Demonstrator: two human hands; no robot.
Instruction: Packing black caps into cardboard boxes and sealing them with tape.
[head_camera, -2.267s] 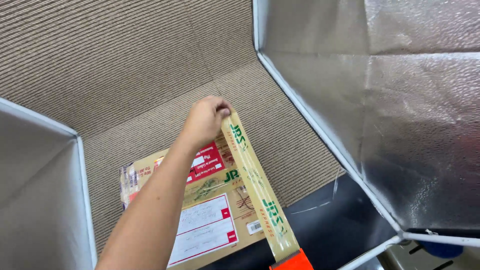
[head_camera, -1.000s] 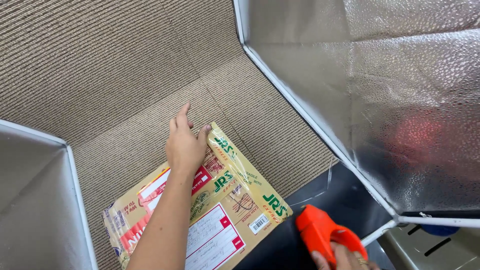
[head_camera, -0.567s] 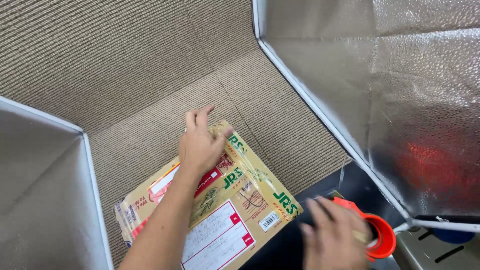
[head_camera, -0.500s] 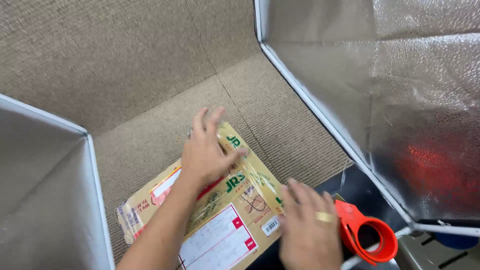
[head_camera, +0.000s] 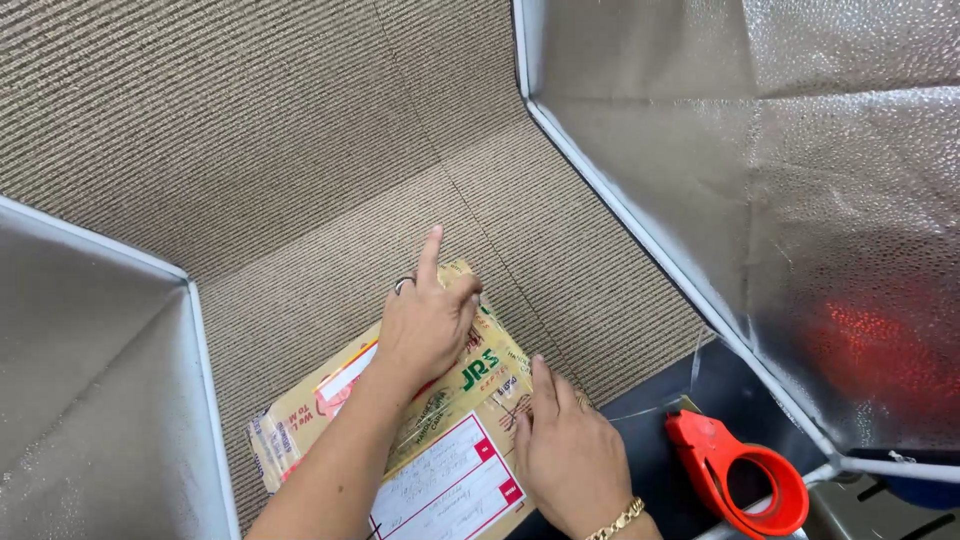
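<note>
Here, cardboard parcel (head_camera: 440, 440) under left hand (head_camera: 425, 325), right hand (head_camera: 570, 450) pressing edge

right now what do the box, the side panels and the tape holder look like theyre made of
Box: tan cardboard, matte, with pasted paper labels. Side panels: likely foil-faced insulation, silvery and dimpled, throwing back a red glow. Tape holder: apparently glossy orange-red moulded plastic.

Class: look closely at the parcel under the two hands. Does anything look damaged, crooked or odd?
The parcel lies askew on the carpet, and its left end looks crumpled. Both the left hand and the right hand press flat on it.
</note>
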